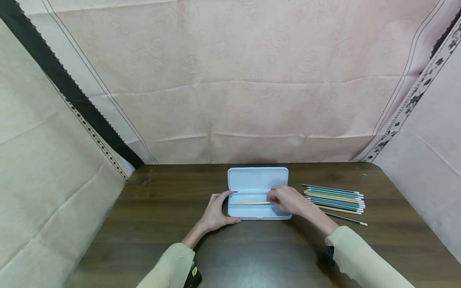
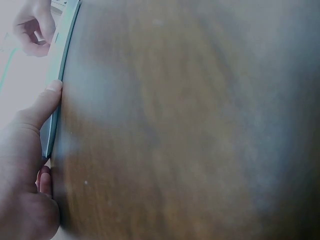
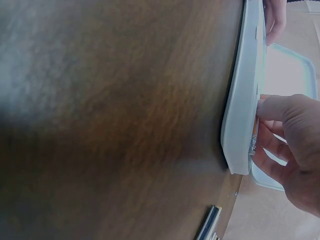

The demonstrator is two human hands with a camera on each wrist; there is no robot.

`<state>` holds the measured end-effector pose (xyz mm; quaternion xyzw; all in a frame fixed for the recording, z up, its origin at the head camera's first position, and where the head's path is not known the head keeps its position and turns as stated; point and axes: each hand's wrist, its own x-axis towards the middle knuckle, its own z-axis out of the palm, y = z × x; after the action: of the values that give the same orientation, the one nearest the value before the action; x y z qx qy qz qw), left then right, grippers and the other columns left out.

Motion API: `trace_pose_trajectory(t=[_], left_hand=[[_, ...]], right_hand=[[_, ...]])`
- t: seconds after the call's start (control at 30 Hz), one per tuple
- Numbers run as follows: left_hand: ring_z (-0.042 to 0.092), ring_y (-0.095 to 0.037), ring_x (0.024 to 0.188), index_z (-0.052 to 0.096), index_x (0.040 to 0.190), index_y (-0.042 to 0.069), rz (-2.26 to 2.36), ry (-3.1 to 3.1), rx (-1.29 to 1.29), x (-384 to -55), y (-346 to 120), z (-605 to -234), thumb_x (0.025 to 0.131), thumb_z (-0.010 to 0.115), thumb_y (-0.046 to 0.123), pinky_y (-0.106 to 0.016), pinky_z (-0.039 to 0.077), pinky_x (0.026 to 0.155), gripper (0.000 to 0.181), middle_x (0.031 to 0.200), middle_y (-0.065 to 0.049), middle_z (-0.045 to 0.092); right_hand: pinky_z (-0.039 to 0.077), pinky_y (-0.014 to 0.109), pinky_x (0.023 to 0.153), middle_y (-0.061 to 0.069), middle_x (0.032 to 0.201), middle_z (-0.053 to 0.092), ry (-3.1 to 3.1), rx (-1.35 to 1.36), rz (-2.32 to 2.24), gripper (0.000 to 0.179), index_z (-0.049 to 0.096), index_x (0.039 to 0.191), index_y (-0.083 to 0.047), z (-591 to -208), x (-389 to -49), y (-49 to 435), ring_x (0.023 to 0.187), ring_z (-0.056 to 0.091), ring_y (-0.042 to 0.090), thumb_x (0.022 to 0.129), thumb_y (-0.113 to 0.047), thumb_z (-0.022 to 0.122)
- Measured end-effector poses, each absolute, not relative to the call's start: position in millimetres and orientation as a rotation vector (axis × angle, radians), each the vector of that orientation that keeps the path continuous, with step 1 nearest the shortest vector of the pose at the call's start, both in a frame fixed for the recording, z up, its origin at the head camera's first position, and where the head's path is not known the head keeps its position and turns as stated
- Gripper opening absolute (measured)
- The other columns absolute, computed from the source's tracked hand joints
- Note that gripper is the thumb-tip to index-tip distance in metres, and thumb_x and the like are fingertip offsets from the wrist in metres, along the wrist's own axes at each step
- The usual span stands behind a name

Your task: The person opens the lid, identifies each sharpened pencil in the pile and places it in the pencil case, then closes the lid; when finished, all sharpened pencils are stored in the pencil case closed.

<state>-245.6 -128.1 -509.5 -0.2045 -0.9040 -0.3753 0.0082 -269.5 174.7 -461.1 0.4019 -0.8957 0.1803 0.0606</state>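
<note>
A light blue pencil case (image 1: 248, 213) lies on the table with its lid (image 1: 257, 179) raised at the back. My left hand (image 1: 216, 212) grips the case's left end, thumb at the front edge and fingers toward the hinge side. Over the right part of the case, my right hand (image 1: 286, 199) pinches a yellow pencil (image 1: 252, 203) that lies lengthwise along the inside. In the right wrist view, the pencil's metal ferrule (image 3: 253, 142) shows just below the fingertips. Part of the pencil is hidden behind the right hand.
Right of the case lies a row of several pencils (image 1: 335, 199), teal and yellow with white ends. One dark pencil (image 1: 347, 219) lies apart, slanting in front of them. The brown wooden table (image 1: 173, 192) ends at a pale cloth (image 1: 252, 100) hanging behind it.
</note>
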Motion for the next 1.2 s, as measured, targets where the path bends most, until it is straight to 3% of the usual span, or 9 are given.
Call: trace_pose_trajectory(t=[0.63, 0.97, 1.2], left_hand=[[0.037, -0.030, 0.127, 0.045, 0.147, 0.013, -1.175, -2.829, -0.636, -245, -127, -510, 0.072, 0.090, 0.041, -0.049, 0.040, 0.099, 0.092, 0.139, -0.010, 0.049], [0.037, -0.031, 0.127, 0.046, 0.147, 0.013, -1.148, -2.804, -0.652, -249, -128, -510, 0.071, 0.091, 0.040, -0.050, 0.041, 0.099, 0.092, 0.140, -0.010, 0.050], [0.037, -0.031, 0.127, 0.045, 0.147, 0.011, -1.160, -2.814, -0.660, -247, -129, -512, 0.072, 0.091, 0.040, -0.049, 0.040, 0.099, 0.092, 0.140, -0.010, 0.049]], right_hand=[[0.054, 0.031, 0.070, 0.000, 0.089, 0.067, -2.716, 1.204, 0.673, 0.012, 0.077, 0.094, -0.007, -457, -272, 191, 0.075, 0.058, 0.012, 0.085, 0.001, 0.077], [0.052, 0.032, 0.062, 0.002, 0.085, 0.067, -2.605, 1.025, 0.753, 0.016, 0.074, 0.093, -0.003, -451, -254, 277, 0.073, 0.058, 0.007, 0.083, 0.009, 0.074], [0.049, 0.028, 0.058, -0.005, 0.083, 0.064, -2.606, 0.896, 0.661, 0.023, 0.073, 0.090, -0.006, -457, -229, 328, 0.071, 0.054, 0.001, 0.078, 0.013, 0.076]])
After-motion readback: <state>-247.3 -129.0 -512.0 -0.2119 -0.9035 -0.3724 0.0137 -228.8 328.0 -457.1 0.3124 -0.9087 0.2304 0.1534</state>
